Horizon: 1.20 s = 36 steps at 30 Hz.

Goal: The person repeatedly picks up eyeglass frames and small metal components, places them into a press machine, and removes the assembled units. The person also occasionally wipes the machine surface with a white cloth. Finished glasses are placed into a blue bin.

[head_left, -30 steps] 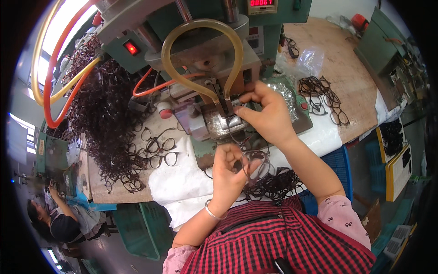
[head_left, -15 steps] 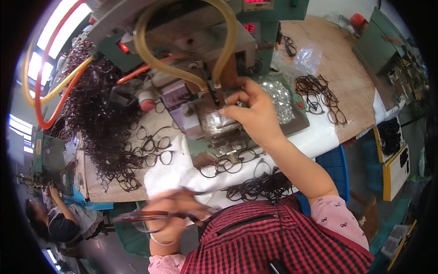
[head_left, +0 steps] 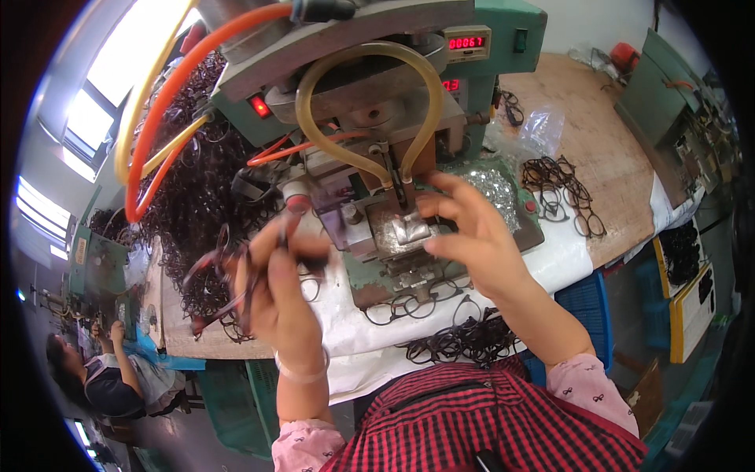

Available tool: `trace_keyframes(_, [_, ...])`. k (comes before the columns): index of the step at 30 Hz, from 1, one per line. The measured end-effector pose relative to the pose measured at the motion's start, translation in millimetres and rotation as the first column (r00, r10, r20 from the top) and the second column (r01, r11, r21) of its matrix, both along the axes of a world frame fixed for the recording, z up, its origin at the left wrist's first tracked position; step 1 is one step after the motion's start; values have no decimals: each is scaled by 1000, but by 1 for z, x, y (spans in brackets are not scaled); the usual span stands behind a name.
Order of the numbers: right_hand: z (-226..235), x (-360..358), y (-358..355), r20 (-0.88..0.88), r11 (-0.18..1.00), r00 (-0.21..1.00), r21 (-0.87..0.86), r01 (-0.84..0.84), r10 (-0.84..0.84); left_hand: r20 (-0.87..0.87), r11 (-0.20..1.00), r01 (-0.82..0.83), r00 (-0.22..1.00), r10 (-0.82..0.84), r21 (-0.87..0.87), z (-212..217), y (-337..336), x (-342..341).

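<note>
My left hand (head_left: pixel 287 295) is closed around a dark brown eyeglass frame (head_left: pixel 236 287); both are smeared by motion, left of the machine's work plate, and whether it holds more than one frame cannot be told. At the green press (head_left: pixel 503 27), my right hand (head_left: pixel 491 252) has its fingers apart with nothing seen between them, just right of the metal fixture (head_left: pixel 410 230) under the press head. A pair of short black tips hangs above that fixture. Beside the right hand's fingers, small shiny metal pieces (head_left: pixel 495 193) are heaped on the press base.
A tall pile of dark frames (head_left: pixel 177 197) fills the left of the bench. More frames (head_left: pixel 464 338) lie along the front edge and at the right (head_left: pixel 554 185). Looped hoses (head_left: pixel 432 94) hang before the press. A blue basket (head_left: pixel 586 311) stands below; another person (head_left: pixel 102 377) works far left.
My left hand has risen from near my lap toward the machine with the eyeglass frame. My right hand has drawn back slightly from the fixture, its fingers spreading. The view has shifted.
</note>
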State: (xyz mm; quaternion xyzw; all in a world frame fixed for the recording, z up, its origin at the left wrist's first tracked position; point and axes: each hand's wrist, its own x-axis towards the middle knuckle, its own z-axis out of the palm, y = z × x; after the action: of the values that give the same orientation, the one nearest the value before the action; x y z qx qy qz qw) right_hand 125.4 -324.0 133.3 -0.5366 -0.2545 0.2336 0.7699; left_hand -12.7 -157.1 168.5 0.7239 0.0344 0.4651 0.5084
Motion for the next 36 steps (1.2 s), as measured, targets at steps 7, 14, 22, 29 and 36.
trace_keyframes(7, [-75, 24, -97, 831, 417, 555, -490, 765, -41, -96, 185, 346, 259, -961, -920, 13, -36, -48])
trace_keyframes(14, [-107, 57, -68, 941, 484, 312, -215, 848, -129, -49, 120, 149, 410, -911, -982, -32, -45, 30])
trace_keyframes(22, [-105, 70, -55, 913, 506, 366, -234, 830, -178, 6, 66, 132, 481, -877, -989, -44, -53, 29])
trace_keyframes(29, [-104, 89, -36, 977, 653, 146, -213, 727, 156, 96, -4, 197, 460, -883, -980, -53, -49, 12])
trace_keyframes(36, [-100, 74, -67, 741, 641, 595, -299, 707, -311, -364, 892, -277, 921, 140, -357, -116, 74, -12])
